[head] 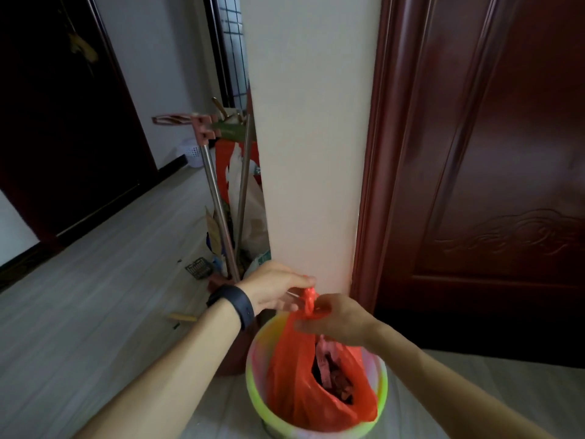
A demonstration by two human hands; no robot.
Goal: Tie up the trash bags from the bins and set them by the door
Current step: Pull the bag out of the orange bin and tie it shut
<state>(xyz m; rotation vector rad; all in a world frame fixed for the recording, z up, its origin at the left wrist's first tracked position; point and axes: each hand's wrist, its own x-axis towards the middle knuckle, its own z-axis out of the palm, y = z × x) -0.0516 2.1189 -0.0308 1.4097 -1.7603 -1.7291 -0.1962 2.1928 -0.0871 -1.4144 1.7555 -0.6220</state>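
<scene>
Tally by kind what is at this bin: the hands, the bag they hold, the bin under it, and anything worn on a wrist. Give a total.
hands: 2 (left hand, right hand), both pinching the bag's twisted top
red trash bag: 1
green-rimmed bin: 1
black wristband: 1, on the left wrist
total: 5

On my feed the floor is pale grey boards with a wood grain. A bin with a lime-green rim stands on it at the foot of the white pillar. Just beside the bin's left side sits a dark brown tub. Two metal poles rise from the floor at the pillar's left corner. Near them lie a small dark grid piece and a short wooden stick. A white basket sits far back.
</scene>
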